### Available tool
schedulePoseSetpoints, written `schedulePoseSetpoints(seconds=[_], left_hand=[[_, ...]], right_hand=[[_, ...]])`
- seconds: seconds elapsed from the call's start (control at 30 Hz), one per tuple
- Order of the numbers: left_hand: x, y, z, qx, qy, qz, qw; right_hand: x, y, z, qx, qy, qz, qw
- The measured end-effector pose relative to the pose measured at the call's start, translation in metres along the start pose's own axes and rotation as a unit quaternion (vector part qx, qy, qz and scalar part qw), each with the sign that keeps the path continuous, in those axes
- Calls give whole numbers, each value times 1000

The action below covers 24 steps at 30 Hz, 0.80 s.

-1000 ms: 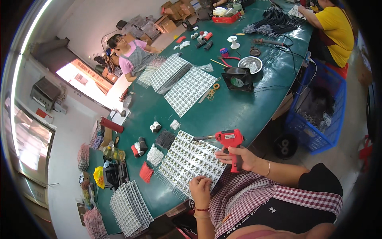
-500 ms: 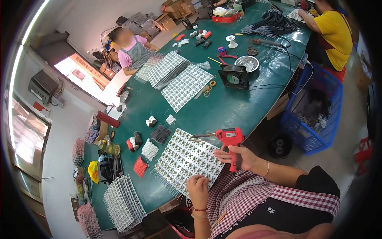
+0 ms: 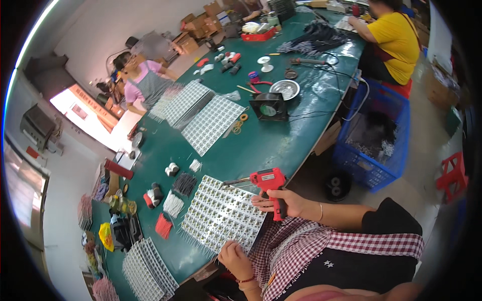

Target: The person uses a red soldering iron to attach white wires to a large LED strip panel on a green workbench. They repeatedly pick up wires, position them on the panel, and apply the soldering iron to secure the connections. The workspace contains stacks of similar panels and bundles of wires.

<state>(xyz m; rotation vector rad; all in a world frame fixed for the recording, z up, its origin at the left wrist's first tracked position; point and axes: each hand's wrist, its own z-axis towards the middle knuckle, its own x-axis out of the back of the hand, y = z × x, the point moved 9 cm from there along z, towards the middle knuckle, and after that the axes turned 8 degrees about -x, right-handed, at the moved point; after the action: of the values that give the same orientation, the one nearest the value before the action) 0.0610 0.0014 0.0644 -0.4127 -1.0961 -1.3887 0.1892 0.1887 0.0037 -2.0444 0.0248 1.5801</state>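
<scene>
My right hand is wrapped round the handle of a red soldering gun. Its long metal tip points left, over the far part of a white circuit board panel. Rows of small components cover the panel, and thin wires stick out along its left edge. At the panel's near edge is my left hand, its fingers curled together; what they pinch, if anything, is hidden. Left of the panel lie bundles of short wires: black, white and red.
Stacked panels stand at the near left, and more panels lie farther off. A small black fan and a metal bowl are on the green table. A blue crate sits at right. Two co-workers sit farther along.
The whole view has shifted, so the table and crate appear farther left. The soldering gun stays in my right hand above the panel; my left hand stays at its near edge.
</scene>
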Motion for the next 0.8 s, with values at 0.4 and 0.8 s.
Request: schedulePoseSetpoints(seconds=[0.4,0.8], left_hand=[[38,35,29,29,57,-164,984],[17,59,47,76,-7,-291,954]], right_hand=[[-47,-25,-17,15,40,-120,992],[-94,7,-28,44,56,-369,927]])
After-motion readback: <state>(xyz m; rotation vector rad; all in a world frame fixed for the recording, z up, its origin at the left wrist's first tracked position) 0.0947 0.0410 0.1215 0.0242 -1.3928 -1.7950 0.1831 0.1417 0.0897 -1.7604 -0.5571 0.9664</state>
